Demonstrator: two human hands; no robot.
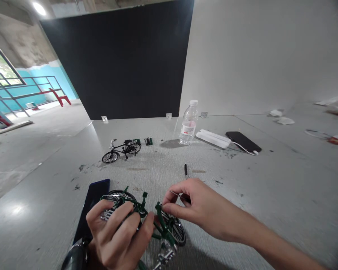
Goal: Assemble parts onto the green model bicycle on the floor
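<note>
A green model bicycle (163, 221) lies tipped on its side in front of me, its handlebar toward me. My left hand (121, 232) is closed around its frame and rear part, covering much of the middle. At the front wheel (176, 227), the thumb and index finger of my right hand (187, 198) pinch together against the end of the green fork. Whatever tiny part may sit between those fingertips is hidden. A thin screwdriver (174, 193) is tucked in the same hand, its metal shaft sticking out past the fingers.
A dark phone (91, 202) lies by my left hand. Beyond are a black model bicycle (122, 150), small green parts (148, 141), another screwdriver (186, 170), a water bottle (189, 123), a white power bank (213, 138) and a cabled black phone (243, 141). A black panel (124, 60) stands behind.
</note>
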